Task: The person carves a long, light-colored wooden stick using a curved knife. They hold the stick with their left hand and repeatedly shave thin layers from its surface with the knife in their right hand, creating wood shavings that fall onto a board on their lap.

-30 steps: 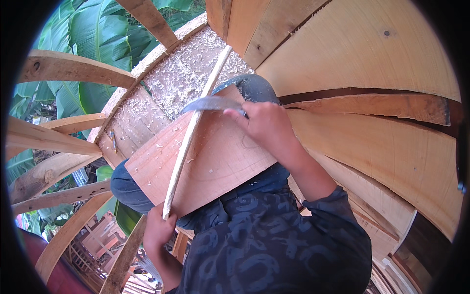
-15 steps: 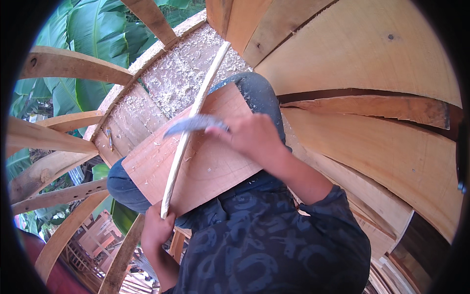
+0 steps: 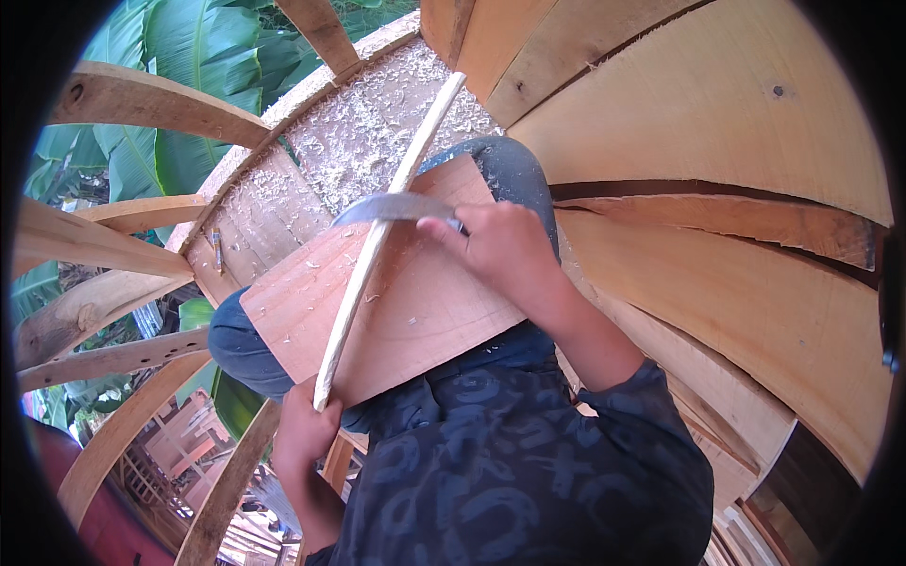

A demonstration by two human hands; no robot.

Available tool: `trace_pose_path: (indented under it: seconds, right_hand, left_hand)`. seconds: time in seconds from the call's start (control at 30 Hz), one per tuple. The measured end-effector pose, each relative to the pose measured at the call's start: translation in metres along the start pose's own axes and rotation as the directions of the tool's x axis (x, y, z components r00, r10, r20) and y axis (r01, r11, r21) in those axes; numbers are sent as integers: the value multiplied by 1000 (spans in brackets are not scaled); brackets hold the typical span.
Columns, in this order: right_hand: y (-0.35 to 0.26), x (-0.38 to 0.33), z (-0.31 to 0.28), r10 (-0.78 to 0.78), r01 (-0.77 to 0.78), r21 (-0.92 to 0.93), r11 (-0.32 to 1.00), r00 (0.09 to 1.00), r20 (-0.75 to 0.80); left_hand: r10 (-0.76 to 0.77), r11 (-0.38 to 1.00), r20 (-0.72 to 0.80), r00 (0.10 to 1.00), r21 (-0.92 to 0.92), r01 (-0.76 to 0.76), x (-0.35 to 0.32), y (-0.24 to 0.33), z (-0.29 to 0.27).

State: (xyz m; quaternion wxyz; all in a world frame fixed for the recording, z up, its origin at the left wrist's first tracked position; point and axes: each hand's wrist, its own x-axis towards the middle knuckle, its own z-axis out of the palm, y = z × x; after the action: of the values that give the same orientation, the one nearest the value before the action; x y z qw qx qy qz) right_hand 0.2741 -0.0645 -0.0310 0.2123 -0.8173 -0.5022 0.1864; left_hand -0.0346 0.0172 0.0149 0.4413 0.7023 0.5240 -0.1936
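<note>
The right hand [image 3: 505,250] is closed around the handle of a curved knife [image 3: 392,208], whose grey blade sweeps toward 9 o'clock and lies across a long pale wooden stick [image 3: 377,241]. The stick is slim, bare and light cream, running from about 1 o'clock down to 7 o'clock over a flat reddish-brown board [image 3: 415,302] that rests on the person's knees. The left hand [image 3: 302,434] is clamped on the stick's lower end, at 7 o'clock from the board. Fine curls of shaving lie scattered on the board's smooth face, and a faint curved line is drawn across it.

At 12 o'clock, a rough plank [image 3: 349,141] carries a thick layer of pale wood shavings. A small pencil-like object [image 3: 218,252] lies on it at 9 o'clock from the blade. Broad, smooth, curved planks [image 3: 717,123] fill the 2 to 4 o'clock side; curved wooden ribs [image 3: 104,236] arch at 9 o'clock, with large green leaves [image 3: 189,57] behind them.
</note>
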Motion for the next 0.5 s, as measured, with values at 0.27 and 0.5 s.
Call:
trace_pose_path:
  seconds: [0.27,0.5]
  right_hand:
    - [21,12,-18,157,-159,-38,987,986,-52]
    - [4,1,-6,30,-29,-26,999,999,40]
  left_hand:
    - [10,1000,-3,1000,-18,-10,-5,4,-2]
    - [-34,999,15,999,-33,34,-7,10,-3]
